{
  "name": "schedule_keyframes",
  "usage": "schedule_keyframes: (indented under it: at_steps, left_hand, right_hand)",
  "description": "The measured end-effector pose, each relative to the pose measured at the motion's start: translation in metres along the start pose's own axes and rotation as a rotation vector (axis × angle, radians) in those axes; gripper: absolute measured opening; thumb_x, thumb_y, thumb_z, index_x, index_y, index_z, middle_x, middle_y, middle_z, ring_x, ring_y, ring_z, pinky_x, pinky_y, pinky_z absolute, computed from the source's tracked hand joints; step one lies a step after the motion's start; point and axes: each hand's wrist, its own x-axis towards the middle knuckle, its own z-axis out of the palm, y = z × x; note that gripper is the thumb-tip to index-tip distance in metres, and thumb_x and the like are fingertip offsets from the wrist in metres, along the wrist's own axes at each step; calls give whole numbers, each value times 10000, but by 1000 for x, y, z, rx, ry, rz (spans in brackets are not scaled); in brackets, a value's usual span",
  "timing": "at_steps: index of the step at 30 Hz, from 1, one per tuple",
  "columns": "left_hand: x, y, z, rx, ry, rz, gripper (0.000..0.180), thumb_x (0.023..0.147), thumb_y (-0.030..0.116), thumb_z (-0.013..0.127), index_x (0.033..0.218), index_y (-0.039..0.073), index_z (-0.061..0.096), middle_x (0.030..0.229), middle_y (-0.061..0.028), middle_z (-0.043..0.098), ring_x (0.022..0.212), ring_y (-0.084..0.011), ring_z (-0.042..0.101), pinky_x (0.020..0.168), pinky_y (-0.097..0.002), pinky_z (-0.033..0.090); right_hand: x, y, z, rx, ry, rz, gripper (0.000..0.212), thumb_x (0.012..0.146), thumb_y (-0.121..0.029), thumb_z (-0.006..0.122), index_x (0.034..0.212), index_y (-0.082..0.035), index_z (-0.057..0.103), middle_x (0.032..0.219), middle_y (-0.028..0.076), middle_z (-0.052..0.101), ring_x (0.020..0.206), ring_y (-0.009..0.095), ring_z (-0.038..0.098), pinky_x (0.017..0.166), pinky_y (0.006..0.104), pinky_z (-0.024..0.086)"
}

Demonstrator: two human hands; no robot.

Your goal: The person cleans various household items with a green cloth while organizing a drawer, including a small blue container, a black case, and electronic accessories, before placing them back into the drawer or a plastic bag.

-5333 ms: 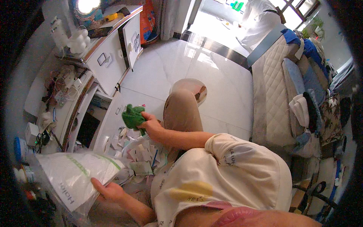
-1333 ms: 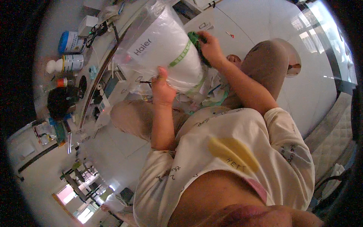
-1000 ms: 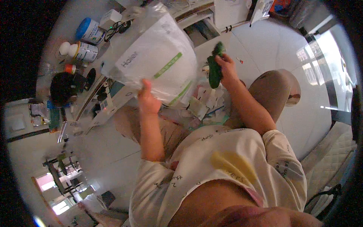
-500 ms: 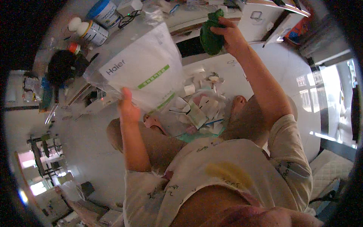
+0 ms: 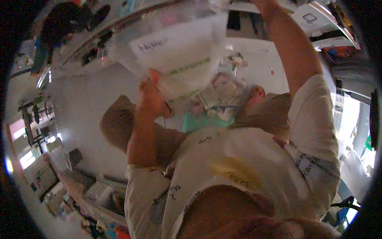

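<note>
My left hand (image 5: 150, 95) is closed on the lower left edge of a transparent plastic bag (image 5: 175, 46), white with dark lettering and green printed bands. The bag hangs in front of my knees, tilted and smeared by motion. Past the upper edge of the head view reaches my right forearm (image 5: 292, 44); the hand at its end is out of sight, so what it holds does not show. Between my feet lies a heap of paper scraps and wrappers (image 5: 225, 89), partly hidden behind the bag. A green plastic sheet (image 5: 207, 121) shows at the heap's near side.
A white cabinet (image 5: 308, 26) juts out at the upper right. Along the upper left runs a furniture edge (image 5: 93, 38) with a dark round object (image 5: 59, 18) beyond it. Pale tiles (image 5: 79, 103) make up the floor. Boxes and bags (image 5: 99, 193) sit at the lower left.
My right hand, which held a dark green crumpled thing, has gone up out of view. The bag in my left hand has shifted right within the picture, as the whole view has turned.
</note>
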Motion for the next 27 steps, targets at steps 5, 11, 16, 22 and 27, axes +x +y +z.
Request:
schedule_keyframes:
  at_steps: [5, 11, 16, 22, 27]
  left_hand:
    - [-13, 29, -4, -87, 242, -39, 369, 882, 316, 487, 1141, 56, 457, 1073, -93, 530, 978, -233, 515, 860, -387, 416]
    - [-11, 26, -39, -273, 195, 74, 332, 882, 347, 480, 1092, 90, 478, 1044, -75, 536, 965, -242, 519, 848, -416, 421]
    - [5, 16, -55, -243, -33, 129, 251, 891, 312, 483, 1028, 102, 498, 982, -60, 546, 929, -234, 529, 803, -416, 440]
    - [17, -2, -75, -69, 30, 8, 207, 851, 161, 525, 1029, 59, 498, 946, -62, 552, 864, -212, 535, 740, -385, 450]
    - [-12, 24, -43, 251, 173, 206, 327, 773, 18, 589, 1087, 19, 495, 985, -57, 553, 866, -154, 529, 724, -317, 449]
  right_hand:
    - [-9, 16, -1, 255, 256, -131, 519, 853, -355, 523, 1281, -93, 390, 1228, 145, 467, 948, 293, 544, 801, 400, 452]
    - [-97, -58, -54, 1071, -103, -168, 532, 877, -434, 461, 1249, -56, 422, 1024, 131, 585, 715, 190, 605, 542, 312, 500]
    - [-152, -69, -55, 1350, -459, -133, 699, 831, -547, 451, 1328, -80, 298, 1137, 144, 517, 741, 213, 607, 590, 330, 512]
    - [-169, -65, -4, 1488, -764, -206, 513, 773, -339, 631, 1170, -67, 452, 994, 82, 555, 820, 179, 577, 640, 324, 500]
    - [-176, -86, -28, 1160, -716, -121, 338, 796, -374, 625, 864, -42, 625, 658, 9, 583, 536, 91, 521, 492, 226, 421]
